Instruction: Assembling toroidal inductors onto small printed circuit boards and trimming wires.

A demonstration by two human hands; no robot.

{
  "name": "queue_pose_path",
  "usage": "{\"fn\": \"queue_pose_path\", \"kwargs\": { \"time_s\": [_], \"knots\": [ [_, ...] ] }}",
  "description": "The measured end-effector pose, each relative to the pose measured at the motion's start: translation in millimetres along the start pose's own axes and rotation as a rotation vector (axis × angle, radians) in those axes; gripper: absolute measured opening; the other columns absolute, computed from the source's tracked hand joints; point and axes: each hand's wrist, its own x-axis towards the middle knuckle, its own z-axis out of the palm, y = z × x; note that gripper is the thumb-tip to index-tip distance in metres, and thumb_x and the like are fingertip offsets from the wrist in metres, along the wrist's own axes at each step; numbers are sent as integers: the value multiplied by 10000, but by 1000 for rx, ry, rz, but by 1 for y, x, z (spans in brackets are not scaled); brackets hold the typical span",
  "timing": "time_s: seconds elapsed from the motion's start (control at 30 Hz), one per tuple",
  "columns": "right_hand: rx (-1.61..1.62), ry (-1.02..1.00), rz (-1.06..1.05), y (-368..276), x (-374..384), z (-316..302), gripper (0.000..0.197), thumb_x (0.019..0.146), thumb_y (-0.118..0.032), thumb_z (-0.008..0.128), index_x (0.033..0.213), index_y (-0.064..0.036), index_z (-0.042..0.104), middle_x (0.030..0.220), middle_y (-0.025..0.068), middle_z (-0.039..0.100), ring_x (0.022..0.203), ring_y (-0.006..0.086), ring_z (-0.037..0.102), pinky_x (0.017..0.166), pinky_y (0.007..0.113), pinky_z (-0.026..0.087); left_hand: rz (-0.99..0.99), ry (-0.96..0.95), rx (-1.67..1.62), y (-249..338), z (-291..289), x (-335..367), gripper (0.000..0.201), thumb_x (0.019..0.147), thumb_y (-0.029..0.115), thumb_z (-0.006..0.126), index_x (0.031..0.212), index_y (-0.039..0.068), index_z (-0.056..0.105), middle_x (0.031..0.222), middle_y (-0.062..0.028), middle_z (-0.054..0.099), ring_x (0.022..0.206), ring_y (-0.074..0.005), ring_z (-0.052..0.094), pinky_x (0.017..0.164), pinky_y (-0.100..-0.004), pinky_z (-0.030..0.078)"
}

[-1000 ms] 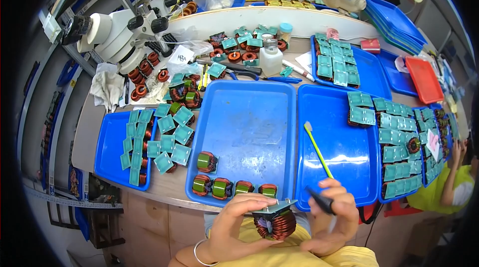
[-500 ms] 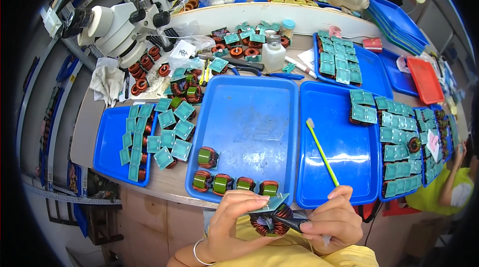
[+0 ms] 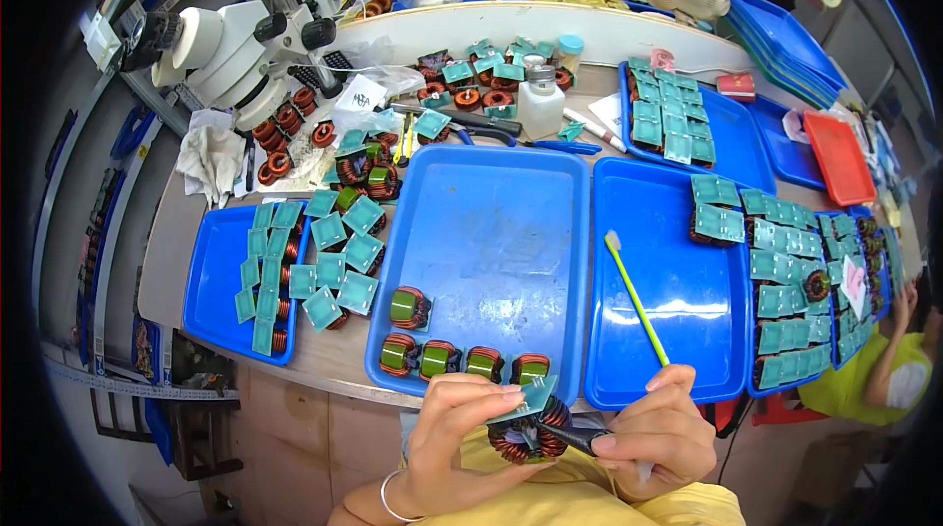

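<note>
My left hand (image 3: pixel 454 442), with a white bracelet at its wrist, grips a toroidal coil (image 3: pixel 528 440) wound in copper-red wire. A teal board (image 3: pixel 528 400) sits on the coil's upper side, under my fingers. My right hand (image 3: pixel 663 438) is closed on a black tapered tool (image 3: pixel 575 436), which looks like tweezers. Its tip reaches the coil's windings near the central opening; the exact contact is hidden. A thin yellow-green brush (image 3: pixel 638 302) slants over the right blue tray (image 3: pixel 609 369). Its lower end disappears behind my right fingers, so I cannot tell whether they hold it.
Several green-cored coils (image 3: pixel 439 362) line the near edge of the middle blue tray (image 3: pixel 491 163). Coils with teal boards fill the left tray (image 3: pixel 211 261) and stand beside it. More boards (image 3: pixel 786 300) cover the right. Behind are a white bottle (image 3: pixel 540 109), pliers (image 3: pixel 560 146) and a microscope (image 3: pixel 221 59).
The coil and its board have tilted slightly in my left hand. My right hand and the black tool stay almost in place. At the back, another person's hand has shifted over a bowl.
</note>
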Motion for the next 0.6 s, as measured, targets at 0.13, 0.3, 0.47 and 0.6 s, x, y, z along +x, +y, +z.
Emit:
{"fn": "queue_pose_path", "kwargs": {
  "time_s": [0.13, 0.3, 0.47, 0.6],
  "knots": [
    [8, 54, 8, 1, 2, 5, 285, 555, -45, 783, 818, -107, 692, 682, -35, 628, 620, 89, 546, 634, 258, 326, -5, -5, 24, 1, 0, 0, 658, 502, 133, 850, 1054, 21, 511, 984, -99, 533, 907, -224, 522, 760, -319, 433],
    [13, 62, 8, 2, 1, 5, 279, 564, -27, 774, 819, -105, 691, 677, -31, 628, 611, 91, 548, 626, 254, 327, -29, -7, 28, 1, -1, 0, 671, 487, 132, 857, 1055, 26, 516, 970, -88, 519, 890, -220, 523, 747, -313, 433],
    [13, 47, 14, 2, 2, 4, 274, 570, -31, 774, 819, -107, 691, 674, -28, 628, 610, 91, 550, 621, 255, 333, -30, -10, 43, 3, -1, 0, 687, 471, 141, 866, 1056, 27, 524, 961, -85, 512, 875, -214, 521, 738, -311, 430],
    [13, 64, 14, 2, 2, 7, 274, 567, -38, 779, 816, -110, 690, 668, -27, 626, 608, 92, 550, 620, 255, 338, -29, -12, 59, 3, -2, -1, 712, 453, 153, 875, 1061, 30, 526, 953, -82, 508, 865, -208, 518, 732, -309, 427]
  ]
}}
